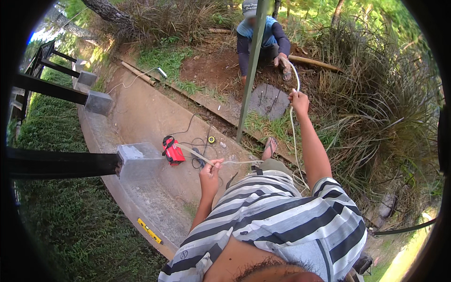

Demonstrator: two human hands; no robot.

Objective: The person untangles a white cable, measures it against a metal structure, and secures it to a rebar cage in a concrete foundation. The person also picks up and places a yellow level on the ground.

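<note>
A long, pale, flexible hose (294, 136) passes through both of my hands. My left hand (211, 172) is closed round one stretch of it, low in front of my striped shirt; from there the hose (197, 154) runs toward a red boxy machine (174, 151). Farther out, beyond the green post, my right hand (299, 101) grips another stretch, which hangs down beside my right forearm. Above that hand the hose curves up to a crouching person's hand (282, 60). Whether that person holds its end I cannot tell.
A green post (252, 75) stands between me and the crouching person (263, 35). Steel rods stick up from a concrete pad (268, 99). Black cables and a round yellow tape measure (211, 139) lie on the walkway. A yellow spirit level (150, 231) rests on the curb. Black beams meet concrete blocks (140, 160).
</note>
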